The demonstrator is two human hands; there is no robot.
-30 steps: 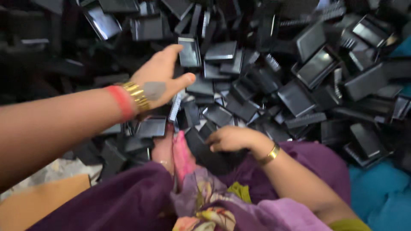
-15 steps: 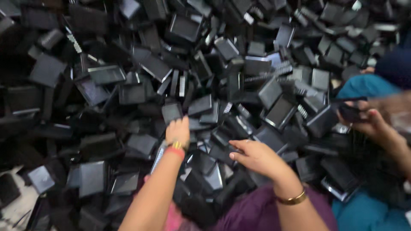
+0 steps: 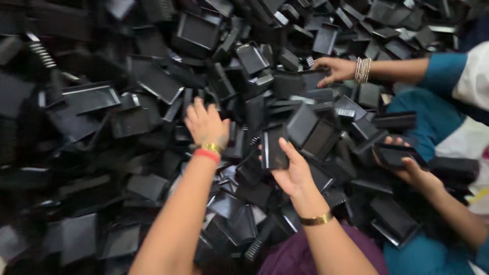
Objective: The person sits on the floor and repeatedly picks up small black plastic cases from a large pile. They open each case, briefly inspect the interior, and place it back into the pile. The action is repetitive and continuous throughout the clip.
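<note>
A big heap of black plastic tray-shaped parts (image 3: pixel 102 107) fills the view. My left hand (image 3: pixel 205 124), with a gold bangle and a red band at the wrist, reaches palm-down into the heap with fingers spread on the parts. My right hand (image 3: pixel 290 170), with a gold bracelet, grips one black rectangular plastic part (image 3: pixel 274 147) and holds it upright above the heap. My purple clothing (image 3: pixel 285 257) shows at the bottom.
At the right, a co-worker in blue sleeves has one hand (image 3: pixel 333 69) with bangles on the heap and another hand (image 3: pixel 415 173) holding a black part (image 3: pixel 395 153). Black parts lie several layers deep on every side.
The view swung toward the right. My left hand pushed farther into the heap. My right hand took up a black part and raised it. The co-worker's hands came into fuller view.
</note>
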